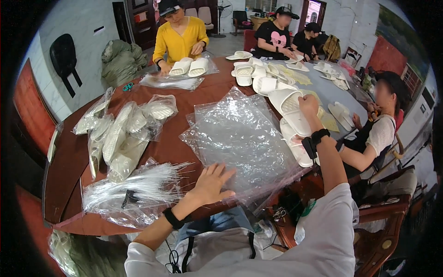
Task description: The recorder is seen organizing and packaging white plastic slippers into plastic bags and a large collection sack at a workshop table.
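Slipper [287, 102] in right grip [308, 105]; left grip [212, 183] flat on bags [240, 134].

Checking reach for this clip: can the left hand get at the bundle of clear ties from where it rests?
Probably yes: the left hand lies flat on the clear bags, and the bundle of clear ties lies just beside it with nothing between.

Bare brown counter [184, 99] lies open beyond the stack of clear bags [240, 134], hemmed left by bagged slippers [122, 134] and clear ties [134, 184], right by loose white slippers [288, 115].
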Motion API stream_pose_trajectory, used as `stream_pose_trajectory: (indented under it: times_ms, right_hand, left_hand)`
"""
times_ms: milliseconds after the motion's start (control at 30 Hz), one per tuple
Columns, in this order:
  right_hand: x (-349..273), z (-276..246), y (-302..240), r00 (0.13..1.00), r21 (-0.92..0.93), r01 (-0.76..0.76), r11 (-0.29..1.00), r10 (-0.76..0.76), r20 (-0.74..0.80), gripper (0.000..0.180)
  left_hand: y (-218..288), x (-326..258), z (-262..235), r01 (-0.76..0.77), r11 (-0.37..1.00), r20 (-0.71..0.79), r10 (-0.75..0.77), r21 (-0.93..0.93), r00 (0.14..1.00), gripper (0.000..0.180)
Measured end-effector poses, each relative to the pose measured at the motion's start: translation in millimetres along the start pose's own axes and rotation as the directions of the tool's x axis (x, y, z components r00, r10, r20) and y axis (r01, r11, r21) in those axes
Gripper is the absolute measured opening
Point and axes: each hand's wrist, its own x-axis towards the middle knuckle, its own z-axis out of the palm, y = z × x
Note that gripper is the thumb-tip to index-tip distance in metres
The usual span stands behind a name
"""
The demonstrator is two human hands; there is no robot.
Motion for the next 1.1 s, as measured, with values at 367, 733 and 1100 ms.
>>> stream_pose_trajectory:
  times_ms: [367,733,1100]
  right_hand:
    - [-10,73,8,0.989,-0.104,0.126,0.987,-0.117,0.090,0.027]
    - [-108,10,26,0.831,0.419,0.490,0.764,-0.555,0.041,0.022]
    - [-334,-55,-83,0.614,0.635,0.474,0.610,-0.746,0.258,0.017]
  left_hand:
    - [-14,-4,2,0.085,0.995,0.071,-0.081,-0.053,0.994,0.057]
    - [-7,-5,8,0.131,0.989,0.034,-0.129,-0.075,0.991,0.057]
    - [14,-117,-127,0.080,0.975,-0.163,-0.115,-0.209,0.980,0.042]
